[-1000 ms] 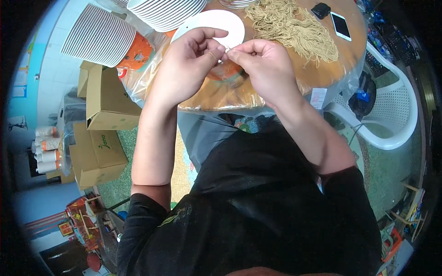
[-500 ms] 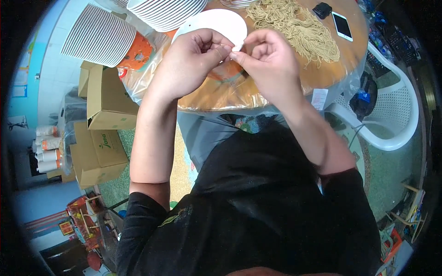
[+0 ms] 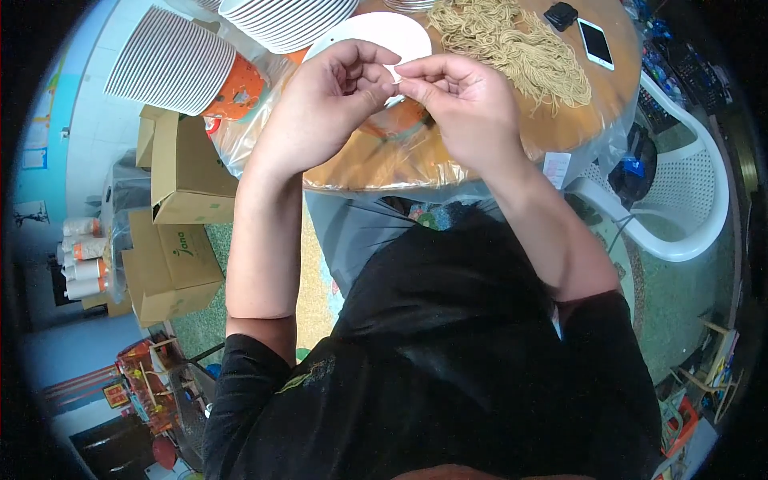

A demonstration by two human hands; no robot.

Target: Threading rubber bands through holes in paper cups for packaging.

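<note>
My left hand (image 3: 324,96) and my right hand (image 3: 472,104) meet fingertip to fingertip over the table, both closed in a pinch. A small white piece (image 3: 394,75) shows between their thumbs and index fingers; it is too small and too covered to name its kind. Just behind the hands sits a white round paper tub (image 3: 380,30), its wide pale opening partly hidden by my fingers. To the right of it lies a loose heap of tan cords (image 3: 520,56), nearest to my right hand.
The round table (image 3: 320,178) wears a clear plastic cover. Stacked white-rimmed paper buckets (image 3: 172,64) lean at its left, with another stack (image 3: 290,22) behind. A phone (image 3: 595,44) and a black object (image 3: 561,15) lie far right. Cardboard boxes (image 3: 176,256) and a white plastic chair (image 3: 680,240) flank me.
Both hands have shifted slightly left and away from me. My right fingertips have closed in beside the left ones at the small white piece.
</note>
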